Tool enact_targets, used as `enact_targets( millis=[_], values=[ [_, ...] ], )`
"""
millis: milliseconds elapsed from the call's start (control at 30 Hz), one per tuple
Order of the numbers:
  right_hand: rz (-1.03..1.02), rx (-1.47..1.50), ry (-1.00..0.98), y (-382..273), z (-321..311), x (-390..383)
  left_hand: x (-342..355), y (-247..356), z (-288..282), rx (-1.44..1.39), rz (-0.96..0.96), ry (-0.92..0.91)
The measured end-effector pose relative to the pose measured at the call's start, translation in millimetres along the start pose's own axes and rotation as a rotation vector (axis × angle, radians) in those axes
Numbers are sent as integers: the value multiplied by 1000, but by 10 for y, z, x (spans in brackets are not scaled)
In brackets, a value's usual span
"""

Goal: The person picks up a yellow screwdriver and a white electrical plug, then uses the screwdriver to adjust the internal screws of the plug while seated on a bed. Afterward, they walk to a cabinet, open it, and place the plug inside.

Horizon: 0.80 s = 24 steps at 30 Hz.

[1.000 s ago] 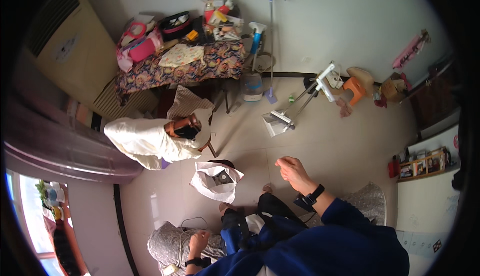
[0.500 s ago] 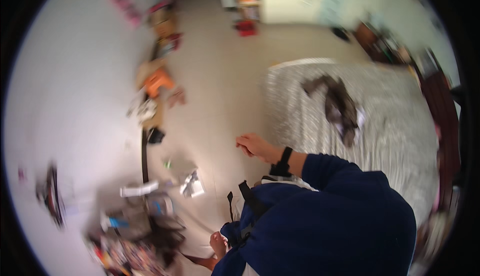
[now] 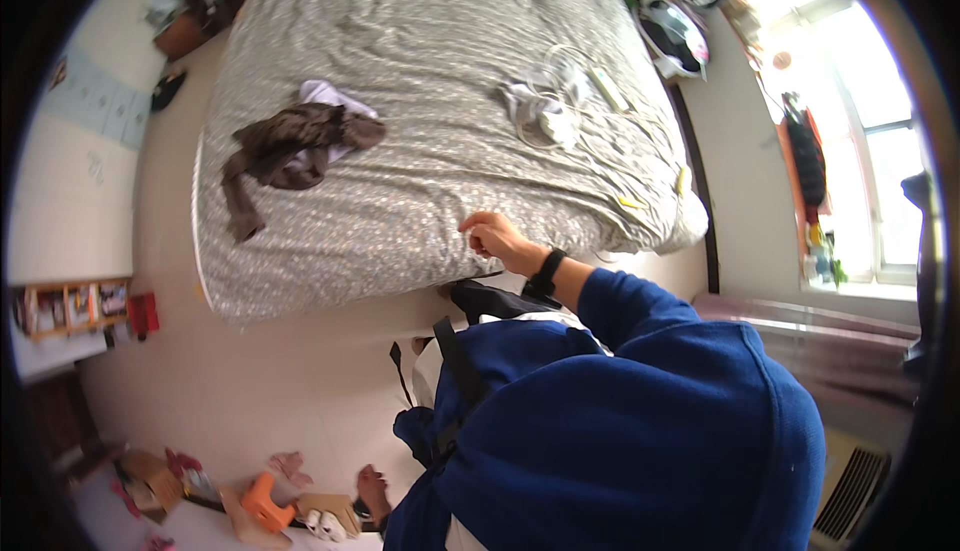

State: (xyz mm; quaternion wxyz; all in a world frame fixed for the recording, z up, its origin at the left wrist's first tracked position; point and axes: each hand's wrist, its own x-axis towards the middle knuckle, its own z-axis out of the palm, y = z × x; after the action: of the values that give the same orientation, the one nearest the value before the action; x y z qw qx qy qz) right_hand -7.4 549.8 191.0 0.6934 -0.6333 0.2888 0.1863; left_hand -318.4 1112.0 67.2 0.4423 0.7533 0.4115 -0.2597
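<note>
One brown garment [image 3: 300, 141] well beyond both hands [image 3: 498, 241] [image 3: 374, 494]

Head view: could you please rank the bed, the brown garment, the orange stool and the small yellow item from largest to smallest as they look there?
1. Bed
2. Brown garment
3. Orange stool
4. Small yellow item

These are apparent sizes only.
</note>
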Motion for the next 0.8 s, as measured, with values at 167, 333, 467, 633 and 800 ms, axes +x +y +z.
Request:
enact_targets(
  millis=[167,333,467,633,800],
  values=[
    [179,179,280,709,-987,-485,395,1576,-223,-304,13,229],
    [249,518,507,1165,-2057,-484,299,2469,651,-102,175,35],
    [217,611,779,1409,-3126,-30,-137,2693,1548,105,185,-191],
    [136,283,1061,1638,-4375,834,-719,2887,2357,451,184,-497],
    [-56,-551,1278,1536,-5114,1494,-1094,3308,2665,536,188,-367]
  ],
)
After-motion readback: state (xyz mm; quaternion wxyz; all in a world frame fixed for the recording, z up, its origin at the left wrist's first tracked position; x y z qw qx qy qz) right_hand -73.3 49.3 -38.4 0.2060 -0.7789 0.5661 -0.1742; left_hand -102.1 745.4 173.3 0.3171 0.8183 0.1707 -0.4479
